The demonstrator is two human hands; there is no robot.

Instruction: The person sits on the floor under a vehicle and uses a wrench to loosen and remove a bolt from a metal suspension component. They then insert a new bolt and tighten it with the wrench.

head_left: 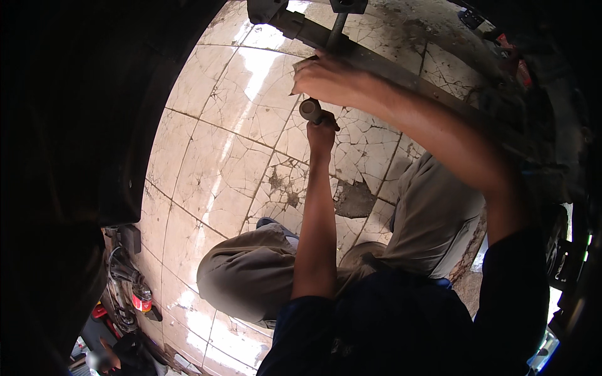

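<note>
A dark curved body panel (94, 113) fills the whole left side and bends over me, so I have no room that way; more dark machinery (552, 125) crowds the right rim. Between them lies the cracked pale tile floor (219, 144), the only open ground, running from my knees up to the long metal bar (401, 78) that slants across the top from upper left down to the right.

My grey trousers (251, 269) are folded under me, my dark blue sleeves (389, 332) low in view.

My right hand (326, 78) reaches up and rests closed against the bar's underside, just where a thin threaded rod (337, 28) comes down to it; what my fingers clasp there I cannot tell, since the back of the hand covers it. My left hand (321, 131) sits just below, wrapped around a short tool handle (311, 110), a dull grey-brown cylinder whose round end pokes out up and to the left. The rest of it is hidden in my fist.

At lower left, a tangle of cables and a red-labelled bottle (142, 299) sit at the floor's edge, partly lost in shadow.
</note>
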